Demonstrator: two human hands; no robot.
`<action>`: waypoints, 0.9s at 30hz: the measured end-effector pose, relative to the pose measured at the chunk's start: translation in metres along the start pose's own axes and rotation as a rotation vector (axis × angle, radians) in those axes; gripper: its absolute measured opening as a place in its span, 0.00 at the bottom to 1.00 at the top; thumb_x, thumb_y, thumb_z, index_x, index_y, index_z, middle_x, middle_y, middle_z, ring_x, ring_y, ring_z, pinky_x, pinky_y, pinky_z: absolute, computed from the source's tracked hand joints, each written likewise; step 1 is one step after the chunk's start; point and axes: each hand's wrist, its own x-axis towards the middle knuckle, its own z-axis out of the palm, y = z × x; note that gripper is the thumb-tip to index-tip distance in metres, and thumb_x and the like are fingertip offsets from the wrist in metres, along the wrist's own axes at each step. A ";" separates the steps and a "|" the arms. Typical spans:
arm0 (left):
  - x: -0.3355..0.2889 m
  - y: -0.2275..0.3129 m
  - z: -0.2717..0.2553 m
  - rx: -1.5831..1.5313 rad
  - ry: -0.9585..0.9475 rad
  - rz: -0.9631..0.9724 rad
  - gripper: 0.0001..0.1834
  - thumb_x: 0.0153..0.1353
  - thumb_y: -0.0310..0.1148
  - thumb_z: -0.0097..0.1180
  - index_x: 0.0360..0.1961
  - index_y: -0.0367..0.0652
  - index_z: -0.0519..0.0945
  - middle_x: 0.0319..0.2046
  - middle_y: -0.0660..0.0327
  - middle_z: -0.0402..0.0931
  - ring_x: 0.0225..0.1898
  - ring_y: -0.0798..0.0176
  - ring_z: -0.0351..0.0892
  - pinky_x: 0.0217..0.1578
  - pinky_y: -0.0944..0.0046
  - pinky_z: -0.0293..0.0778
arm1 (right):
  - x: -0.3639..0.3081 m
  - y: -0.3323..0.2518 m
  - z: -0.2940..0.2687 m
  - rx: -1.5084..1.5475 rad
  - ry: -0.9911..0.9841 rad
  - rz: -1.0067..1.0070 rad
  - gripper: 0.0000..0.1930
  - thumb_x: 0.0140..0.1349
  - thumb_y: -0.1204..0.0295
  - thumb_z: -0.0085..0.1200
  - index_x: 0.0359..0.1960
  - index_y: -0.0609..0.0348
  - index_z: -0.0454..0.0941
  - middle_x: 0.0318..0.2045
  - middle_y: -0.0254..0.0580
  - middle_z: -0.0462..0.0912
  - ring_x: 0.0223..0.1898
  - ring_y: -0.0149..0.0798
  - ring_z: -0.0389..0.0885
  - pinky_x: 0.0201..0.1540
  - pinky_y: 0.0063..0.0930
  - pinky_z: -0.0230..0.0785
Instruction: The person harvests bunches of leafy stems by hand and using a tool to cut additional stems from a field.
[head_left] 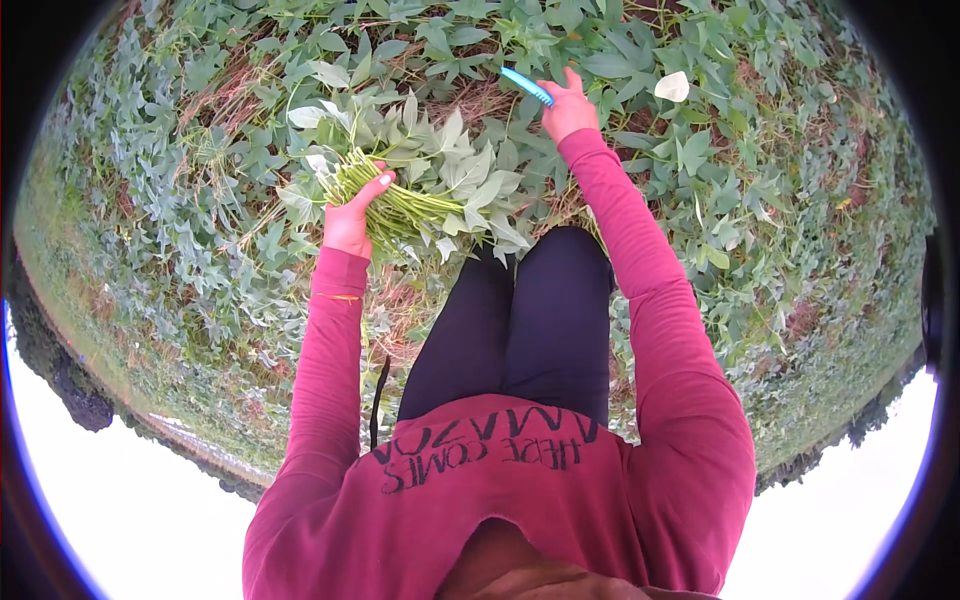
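My left hand (350,220) is closed around a thick bunch of leafy green stems (405,205). The thumb lies across the stems. Their cut-looking ends point up and left, and the broad leaves (470,175) fan out to the right above my knees. Farther off to the right, my right hand (569,107) grips a slim blue knife-like tool (527,86), which sticks out toward the upper left. Ridges show on the tool near the fingers; the part inside the hand is hidden. This hand is just above the low growing vines (620,65), apart from the bunch.
Dense green vines spread over the ground on all sides, with dry brown stalks (235,90) among them. A pale cream leaf-like piece (672,87) lies right of my right hand. My knees in dark trousers (560,290) are close below the bunch. A dark strap (380,400) hangs beside my left leg.
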 end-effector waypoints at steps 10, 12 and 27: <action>0.025 -0.018 0.031 0.171 -0.043 -0.179 0.19 0.51 0.25 0.69 0.46 0.38 0.81 0.39 0.60 0.83 0.43 0.63 0.82 0.46 0.61 0.77 | -0.058 0.252 -0.022 -0.170 0.065 0.137 0.12 0.56 0.74 0.56 0.42 0.60 0.83 0.42 0.54 0.82 0.48 0.55 0.80 0.52 0.42 0.74; 0.041 -0.018 0.062 0.210 -0.085 -0.252 0.20 0.50 0.26 0.70 0.46 0.38 0.82 0.40 0.60 0.83 0.43 0.64 0.81 0.48 0.61 0.76 | -0.084 0.273 -0.027 -0.185 0.005 0.066 0.12 0.55 0.76 0.57 0.42 0.60 0.83 0.42 0.56 0.83 0.51 0.55 0.79 0.54 0.41 0.73; 0.230 -0.204 0.341 1.113 -0.560 -0.334 0.44 0.36 0.61 0.74 0.43 0.30 0.83 0.37 0.53 0.83 0.37 0.57 0.82 0.41 0.60 0.77 | 0.007 0.179 -0.046 0.836 -0.516 0.253 0.15 0.60 0.73 0.62 0.49 0.59 0.82 0.35 0.41 0.82 0.35 0.36 0.83 0.41 0.30 0.75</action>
